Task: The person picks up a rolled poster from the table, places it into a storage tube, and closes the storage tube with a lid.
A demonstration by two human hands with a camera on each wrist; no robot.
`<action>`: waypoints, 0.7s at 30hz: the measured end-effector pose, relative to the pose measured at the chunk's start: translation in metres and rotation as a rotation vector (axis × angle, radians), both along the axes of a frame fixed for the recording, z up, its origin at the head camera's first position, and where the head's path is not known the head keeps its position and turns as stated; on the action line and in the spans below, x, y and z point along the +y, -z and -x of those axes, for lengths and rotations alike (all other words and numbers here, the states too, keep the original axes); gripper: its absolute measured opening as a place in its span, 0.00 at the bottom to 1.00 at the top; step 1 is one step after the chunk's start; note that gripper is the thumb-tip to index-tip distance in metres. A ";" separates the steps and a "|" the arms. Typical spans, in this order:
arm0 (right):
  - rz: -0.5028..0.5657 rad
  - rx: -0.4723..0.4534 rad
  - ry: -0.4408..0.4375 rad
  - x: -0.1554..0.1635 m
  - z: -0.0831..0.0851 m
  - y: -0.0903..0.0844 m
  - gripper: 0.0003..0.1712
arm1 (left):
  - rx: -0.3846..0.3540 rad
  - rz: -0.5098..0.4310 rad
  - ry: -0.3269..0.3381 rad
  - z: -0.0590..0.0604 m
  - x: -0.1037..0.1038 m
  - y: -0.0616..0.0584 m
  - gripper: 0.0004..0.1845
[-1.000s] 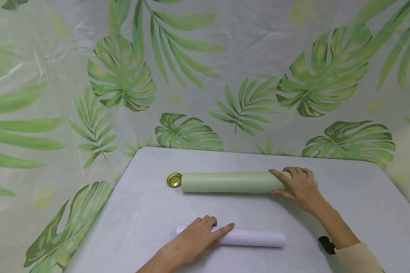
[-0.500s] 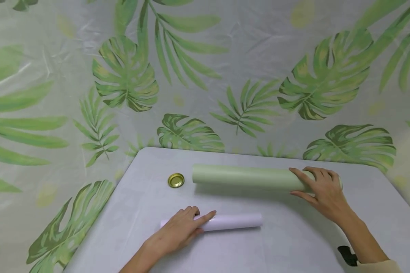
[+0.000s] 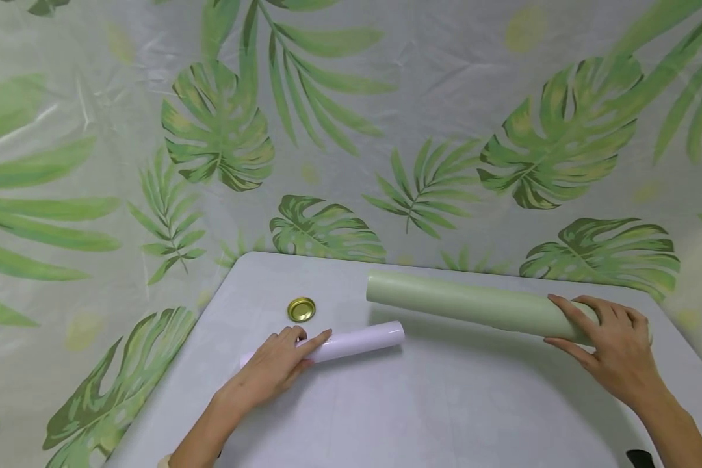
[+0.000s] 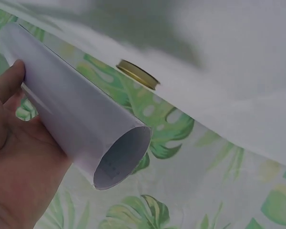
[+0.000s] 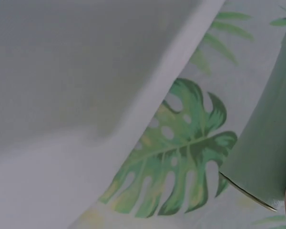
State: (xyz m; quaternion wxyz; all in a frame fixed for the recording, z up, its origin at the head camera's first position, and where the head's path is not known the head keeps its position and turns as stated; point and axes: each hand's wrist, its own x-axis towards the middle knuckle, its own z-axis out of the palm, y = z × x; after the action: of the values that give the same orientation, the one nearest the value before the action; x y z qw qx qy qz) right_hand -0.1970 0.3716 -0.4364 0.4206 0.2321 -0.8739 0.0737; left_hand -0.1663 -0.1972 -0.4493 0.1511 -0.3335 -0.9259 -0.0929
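Head view: left hand (image 3: 272, 365) wraps the white roll (image 3: 351, 342) near table (image 3: 444, 416) centre, gold lid (image 3: 301, 309) at its 11 o'clock. Right hand (image 3: 617, 348) grips the green tube (image 3: 474, 304) at 3 o'clock.

Left wrist: fingers curled round the roll's (image 4: 76, 114) open end.

Right wrist: only the tube's (image 5: 271, 143) end shows.

On the table (image 3: 444, 403), a paper roll (image 3: 357, 342) is held at the left by the left hand (image 3: 275, 364). A lid (image 3: 301, 309) is set just behind it. A tube (image 3: 474, 305) is held further back and right by the right hand (image 3: 617, 348).
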 end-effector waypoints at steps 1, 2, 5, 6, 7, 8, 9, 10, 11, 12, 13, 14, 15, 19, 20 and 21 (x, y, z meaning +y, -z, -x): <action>0.001 -0.002 0.008 0.003 -0.002 0.000 0.49 | 0.010 0.000 -0.005 0.001 -0.003 -0.001 0.31; 0.001 -0.005 0.015 0.007 -0.004 0.000 0.50 | 0.016 -0.002 -0.010 0.003 -0.005 -0.003 0.31; -0.005 -0.015 0.038 0.015 -0.010 0.000 0.50 | 0.024 -0.009 -0.029 0.006 -0.013 -0.007 0.31; -0.007 -0.020 0.045 0.017 -0.012 0.000 0.50 | 0.029 -0.014 -0.037 0.007 -0.015 -0.009 0.31; -0.013 -0.022 0.051 0.019 -0.013 -0.001 0.51 | 0.029 -0.021 -0.043 0.007 -0.018 -0.011 0.31; -0.018 -0.022 0.055 0.021 -0.015 0.000 0.51 | 0.030 -0.029 -0.052 0.008 -0.021 -0.013 0.30; -0.021 -0.021 0.056 0.022 -0.017 0.000 0.51 | 0.034 -0.037 -0.061 0.009 -0.024 -0.015 0.30; -0.026 -0.018 0.060 0.024 -0.018 0.001 0.51 | 0.037 -0.044 -0.068 0.010 -0.028 -0.018 0.30; -0.031 -0.017 0.064 0.025 -0.020 0.002 0.51 | 0.041 -0.052 -0.075 0.011 -0.031 -0.020 0.30; -0.037 -0.019 0.068 0.026 -0.021 0.003 0.51 | 0.047 -0.062 -0.081 0.012 -0.034 -0.022 0.30; -0.039 -0.018 0.071 0.027 -0.022 0.003 0.51 | 0.049 -0.070 -0.085 0.013 -0.037 -0.024 0.30; -0.040 -0.017 0.071 0.028 -0.023 0.004 0.51 | 0.053 -0.075 -0.089 0.014 -0.039 -0.026 0.30; -0.039 -0.016 0.071 0.028 -0.023 0.006 0.51 | 0.051 -0.078 -0.093 0.015 -0.041 -0.027 0.30; -0.028 -0.021 0.058 0.026 -0.024 0.011 0.50 | 0.009 -0.076 -0.110 0.017 -0.045 -0.031 0.31; -0.029 -0.029 0.056 0.025 -0.025 0.012 0.50 | -0.003 -0.075 -0.113 0.018 -0.045 -0.031 0.30; -0.031 -0.037 0.054 0.023 -0.025 0.013 0.50 | -0.015 -0.076 -0.114 0.018 -0.046 -0.031 0.30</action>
State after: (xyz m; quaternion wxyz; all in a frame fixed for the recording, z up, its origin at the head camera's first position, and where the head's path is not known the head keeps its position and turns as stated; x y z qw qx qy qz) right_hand -0.1720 0.3948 -0.4492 0.4024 0.2137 -0.8886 0.0530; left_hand -0.1848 -0.2429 -0.4184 0.1616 -0.2736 -0.9403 -0.1219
